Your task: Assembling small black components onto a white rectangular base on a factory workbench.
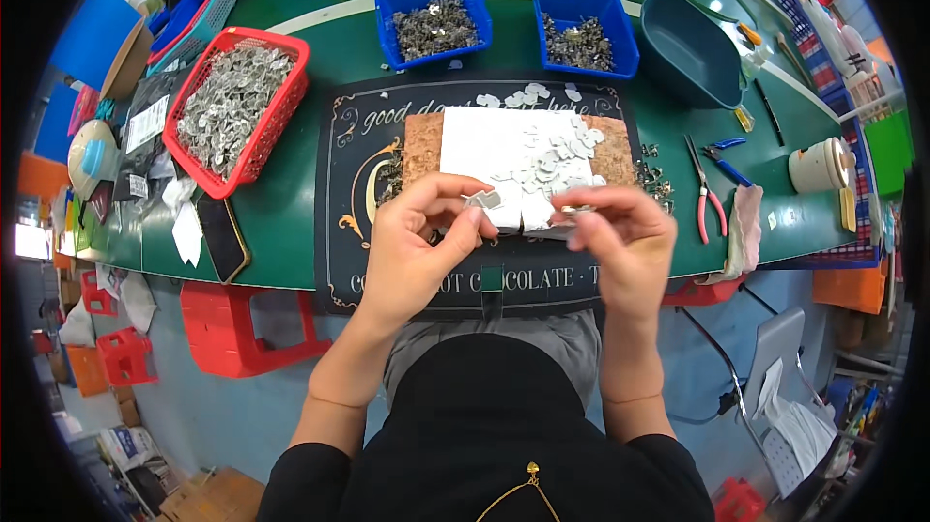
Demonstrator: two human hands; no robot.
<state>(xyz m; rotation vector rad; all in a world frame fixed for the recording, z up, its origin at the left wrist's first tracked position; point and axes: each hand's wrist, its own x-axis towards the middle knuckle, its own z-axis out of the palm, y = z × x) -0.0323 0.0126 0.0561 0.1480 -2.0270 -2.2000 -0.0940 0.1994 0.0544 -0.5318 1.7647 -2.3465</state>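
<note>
My left hand pinches a small flat grey metal piece between thumb and fingers. Opposite it, my right hand has thumb and forefinger closed on a small metal part, whose exact kind is too small to make out. Both hands hover over the front edge of a white board, which rests on a brown cork-like block. Scattered over the board's right half lie many flat pale pieces. Several more sit behind the block. Small dark metal parts lie beside its right end.
A black printed mat lies beneath. Behind stand two blue bins of metal parts and a dark teal basin. At left are a red basket of flat pieces and a phone; at right, pliers and blue-handled cutters.
</note>
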